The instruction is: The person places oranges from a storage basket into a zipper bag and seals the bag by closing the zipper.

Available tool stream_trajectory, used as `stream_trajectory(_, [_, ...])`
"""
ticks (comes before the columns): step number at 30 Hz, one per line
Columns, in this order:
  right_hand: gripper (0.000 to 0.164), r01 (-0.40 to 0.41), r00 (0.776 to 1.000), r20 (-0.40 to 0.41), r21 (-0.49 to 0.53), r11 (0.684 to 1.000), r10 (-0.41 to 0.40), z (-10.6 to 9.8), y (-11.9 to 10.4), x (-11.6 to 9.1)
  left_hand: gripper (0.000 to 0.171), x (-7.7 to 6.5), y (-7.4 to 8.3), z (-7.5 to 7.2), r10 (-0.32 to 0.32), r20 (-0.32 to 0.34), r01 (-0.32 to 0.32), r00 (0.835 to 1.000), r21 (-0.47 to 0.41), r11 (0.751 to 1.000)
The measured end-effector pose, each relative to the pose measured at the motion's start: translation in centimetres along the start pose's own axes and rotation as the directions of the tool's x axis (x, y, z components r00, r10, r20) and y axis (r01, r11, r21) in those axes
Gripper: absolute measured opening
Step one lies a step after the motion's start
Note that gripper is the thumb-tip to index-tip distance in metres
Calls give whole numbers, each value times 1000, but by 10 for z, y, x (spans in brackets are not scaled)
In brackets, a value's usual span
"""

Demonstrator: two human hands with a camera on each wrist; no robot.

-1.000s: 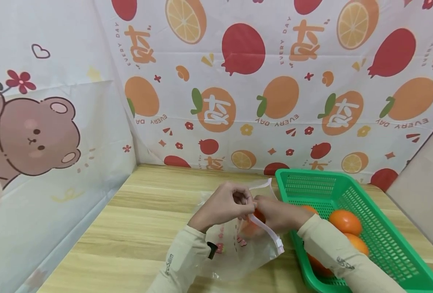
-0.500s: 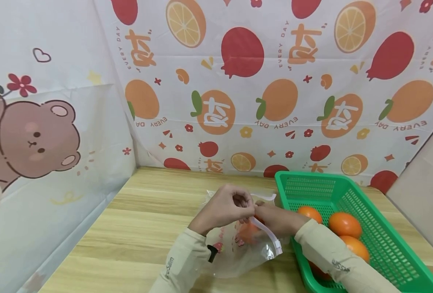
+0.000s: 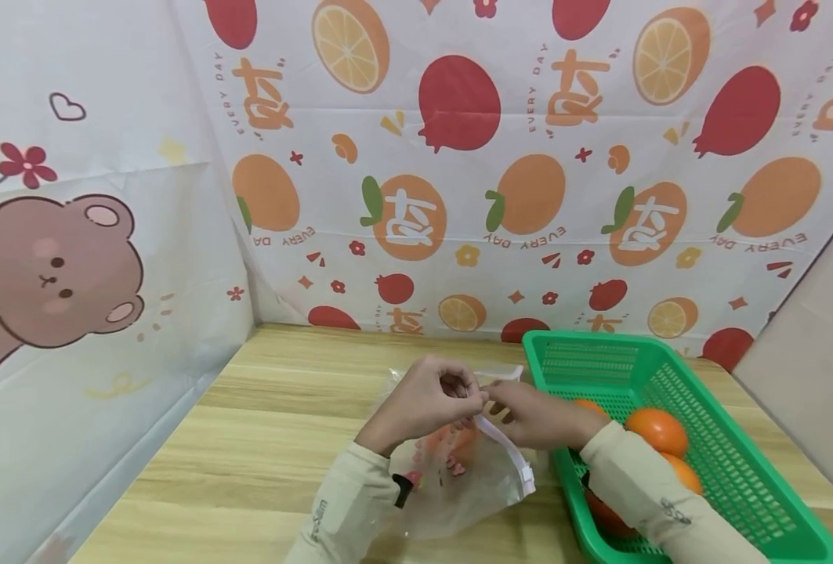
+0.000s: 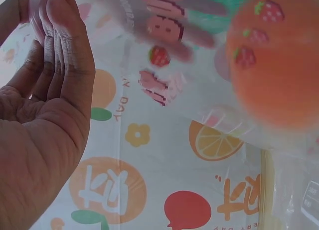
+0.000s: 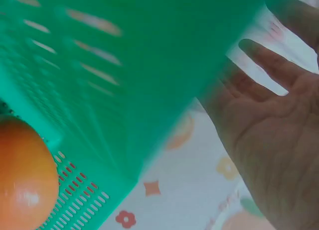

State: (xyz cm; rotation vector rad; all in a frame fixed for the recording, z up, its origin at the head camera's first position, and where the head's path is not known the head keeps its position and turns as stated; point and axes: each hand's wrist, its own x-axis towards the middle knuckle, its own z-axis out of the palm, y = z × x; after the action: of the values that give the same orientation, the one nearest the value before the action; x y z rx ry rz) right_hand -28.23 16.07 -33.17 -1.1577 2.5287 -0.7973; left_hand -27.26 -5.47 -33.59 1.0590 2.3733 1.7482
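A clear zip bag [image 3: 451, 493] with small pink and strawberry prints lies over the table, its white slider strip [image 3: 511, 454] spread apart at the mouth. My left hand [image 3: 430, 399] pinches the bag's upper edge between thumb and fingers. Inside the bag sits a round orange [image 3: 454, 443]; the left wrist view shows this orange [image 4: 284, 65] blurred through the printed film. At the mouth, my right hand [image 3: 539, 415] has its fingers loosely extended, fingertips close to the left hand's. In the right wrist view, my right hand [image 5: 279, 120] shows an ungripping palm with spread fingers.
A green slotted basket [image 3: 762, 478] stands on the right of the wooden table [image 3: 247, 454], under my right forearm. Several oranges lie in it, one orange [image 3: 657, 432] near its middle. Printed cloth walls [image 3: 451, 196] rise behind and at the left.
The orange, earlier at my right hand inside the bag, has dropped leftward and lower in it. My right hand has let go and loosened its fingers. The left hand keeps its pinch.
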Motion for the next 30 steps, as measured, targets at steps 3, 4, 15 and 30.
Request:
stream_trajectory(3, [35,8,996,-86,43,999,-5,-14,0,-8,14,-1,0,-1,-19,-11,19,1000,-7,1000])
stream_trajectory(4, [33,6,992,-124,50,999,0,-19,0,-11,14,-1,0,-2,-25,-13,25,1000,-13,1000])
stream_trajectory(15, [50,-241,866,-487,-209,948,113,-63,32,-59,15,-4,-2,-3,-51,-35,50,998,-36,998])
stream_trajectory(30, [99,-484,874,-112,-131,865,472,-41,74,-82,16,-2,-5,1,-18,4,18,1000,-3,1000])
